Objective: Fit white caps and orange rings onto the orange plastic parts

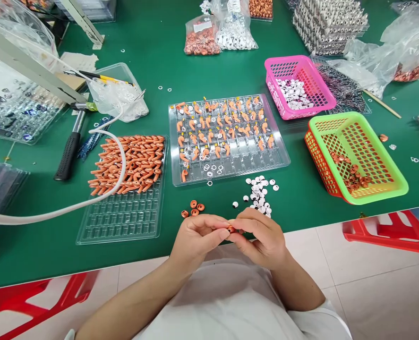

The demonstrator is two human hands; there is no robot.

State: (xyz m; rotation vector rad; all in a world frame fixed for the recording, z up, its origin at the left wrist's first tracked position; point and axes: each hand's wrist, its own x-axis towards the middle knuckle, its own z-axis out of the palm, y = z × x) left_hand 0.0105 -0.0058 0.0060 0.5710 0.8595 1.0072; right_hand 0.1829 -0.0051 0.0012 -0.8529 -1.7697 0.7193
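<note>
Close to my body at the table edge, my left hand (200, 238) and my right hand (262, 236) meet, pinching a small copper-orange part (231, 229) between their fingertips. Fingers cover most of it, so its full shape is hidden. Just beyond the right hand lies a loose pile of small white discs (260, 191), some with black undersides. Several orange cup-shaped pieces (194, 208) rest beyond the left hand. Farther on, a clear plastic tray (237, 163) holds rows of orange curved pieces with yellow tips, with white rings scattered at its near side.
At left, another clear tray (124, 222) bears stacked orange tubular parts, crossed by a white hose (120, 160); a black-handled hammer (68, 156) lies beyond. At right stand a pink basket (283, 111) of white discs and a green basket (379, 196) of copper pieces. Filled bags (202, 38) lie at the back.
</note>
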